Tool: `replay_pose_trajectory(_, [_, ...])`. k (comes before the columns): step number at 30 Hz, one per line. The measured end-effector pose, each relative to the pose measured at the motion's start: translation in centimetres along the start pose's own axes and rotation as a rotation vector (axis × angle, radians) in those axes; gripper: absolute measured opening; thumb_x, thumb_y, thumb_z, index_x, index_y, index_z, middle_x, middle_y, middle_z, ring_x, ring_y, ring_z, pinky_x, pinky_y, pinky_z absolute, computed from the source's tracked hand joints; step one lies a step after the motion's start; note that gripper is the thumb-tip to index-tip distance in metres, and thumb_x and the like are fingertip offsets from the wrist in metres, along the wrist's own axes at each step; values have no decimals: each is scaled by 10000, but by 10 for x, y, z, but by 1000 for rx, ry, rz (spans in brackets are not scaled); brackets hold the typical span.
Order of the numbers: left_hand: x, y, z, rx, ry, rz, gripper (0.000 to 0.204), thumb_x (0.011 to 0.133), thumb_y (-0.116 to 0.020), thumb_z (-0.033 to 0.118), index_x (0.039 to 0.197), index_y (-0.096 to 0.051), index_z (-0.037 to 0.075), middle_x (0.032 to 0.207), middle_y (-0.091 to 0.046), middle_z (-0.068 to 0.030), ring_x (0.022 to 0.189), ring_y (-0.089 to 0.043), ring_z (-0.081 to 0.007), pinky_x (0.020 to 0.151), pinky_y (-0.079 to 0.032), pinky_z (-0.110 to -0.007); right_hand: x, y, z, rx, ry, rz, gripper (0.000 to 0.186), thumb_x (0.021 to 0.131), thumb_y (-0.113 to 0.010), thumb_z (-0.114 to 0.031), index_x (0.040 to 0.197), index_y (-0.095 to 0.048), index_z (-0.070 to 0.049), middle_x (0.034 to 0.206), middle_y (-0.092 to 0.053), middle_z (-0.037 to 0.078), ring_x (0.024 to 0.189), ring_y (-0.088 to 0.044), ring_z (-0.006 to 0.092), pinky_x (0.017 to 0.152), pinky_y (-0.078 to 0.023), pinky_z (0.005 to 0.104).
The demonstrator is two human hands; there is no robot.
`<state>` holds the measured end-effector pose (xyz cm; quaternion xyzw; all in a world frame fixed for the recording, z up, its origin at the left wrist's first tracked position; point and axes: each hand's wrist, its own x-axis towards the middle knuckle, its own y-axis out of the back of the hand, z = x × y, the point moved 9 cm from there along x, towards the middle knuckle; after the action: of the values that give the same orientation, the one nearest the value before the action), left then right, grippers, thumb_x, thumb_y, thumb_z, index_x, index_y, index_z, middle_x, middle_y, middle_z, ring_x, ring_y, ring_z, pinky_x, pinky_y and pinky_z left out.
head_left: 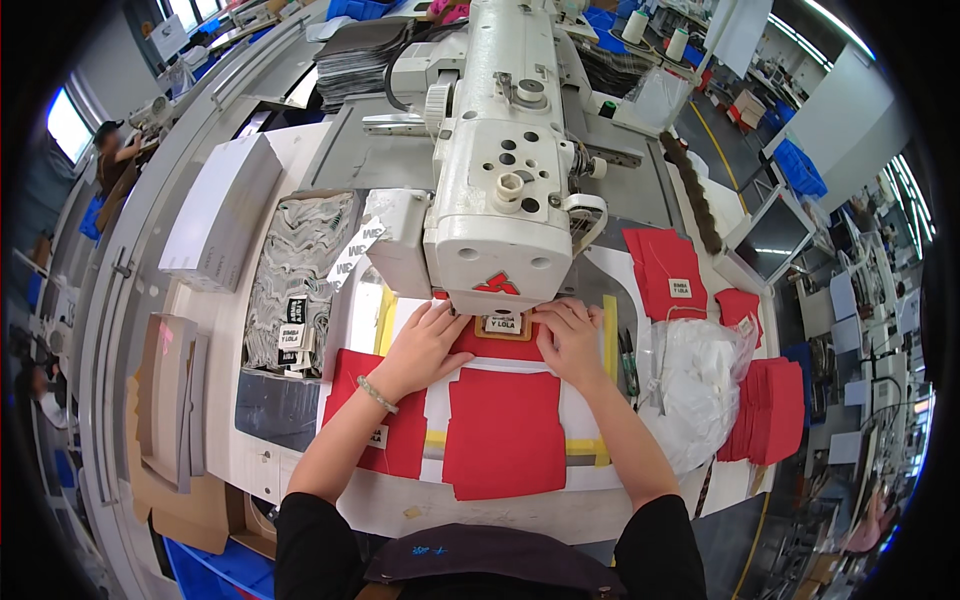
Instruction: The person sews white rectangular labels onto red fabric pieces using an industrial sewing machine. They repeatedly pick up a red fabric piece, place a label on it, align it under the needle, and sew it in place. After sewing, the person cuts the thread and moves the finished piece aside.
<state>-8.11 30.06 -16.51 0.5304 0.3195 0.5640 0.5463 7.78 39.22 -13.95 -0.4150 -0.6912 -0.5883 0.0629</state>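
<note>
A: Two hands are down flat on the red cloth (500, 425) in front of us. Our left hand (425, 345) sits at about ten o'clock from the middle of the cloth, and our right hand (572, 338) sits at about two o'clock.

B: How are our fingers?

A: They are stretched out and a little apart, pressing on the cloth. They are not gripping anything. The fingertips of both hands touch the edges of the small label (503, 326), one hand on each side.

B: Where is the label?

A: It lies on the red cloth, right under the nose of the white sewing machine (495, 170), at twelve o'clock from our hands.

B: What else do we see?

A: A stack of red pieces (770, 410) lies at three o'clock, well apart from us. A white bag (700, 385) is between it and our right arm. More labels (292, 335) lie at nine o'clock.
</note>
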Motion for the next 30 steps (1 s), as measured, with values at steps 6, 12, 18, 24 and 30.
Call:
replay_pose_trajectory(6, [-1,-4,7,92,76,53,649,862,-627,443,1301,-517,-22,1254,-533,-144,1234,-460,-282,1078,-316,-463,-4,-4,0,-11,-1,-35,197,741,-657,-87,928,-671,-147,1031,-668,-31,1015,-574,186,866,-319,408])
replay_pose_trajectory(12, [-3,-7,10,169,106,78,630,862,-614,459,1248,-539,-34,1202,-531,-131,1140,-484,-271,1054,-317,-465,-6,-31,-28,76,145,-224,303,790,-655,-151,1093,-669,-170,1150,-624,1,1109,-523,202,926,-315,423])
replay_pose_trajectory(18, [-5,-6,10,170,101,105,612,874,-599,458,1242,-542,-28,1205,-532,-125,1142,-482,-271,1052,-316,-471,-4,-43,-34,56,105,-328,375,800,-662,-221,1171,-638,-174,1155,-594,39,1126,-501,225,930,-312,432])
replay_pose_trajectory(24, [-5,-6,11,176,102,94,618,879,-592,460,1252,-540,-30,1216,-540,-132,1168,-480,-279,1054,-320,-473,-9,-42,-29,108,85,-385,404,826,-641,-218,1229,-617,-200,1217,-596,10,1188,-489,203,941,-275,434])
replay_pose_trajectory(30, [-4,-7,11,152,87,91,662,864,-611,455,1296,-528,-40,1300,-535,-151,1269,-453,-297,1082,-321,-482,-13,-38,-21,115,102,-341,407,818,-638,-196,1225,-622,-186,1233,-617,-8,1177,-519,186,954,-276,445])
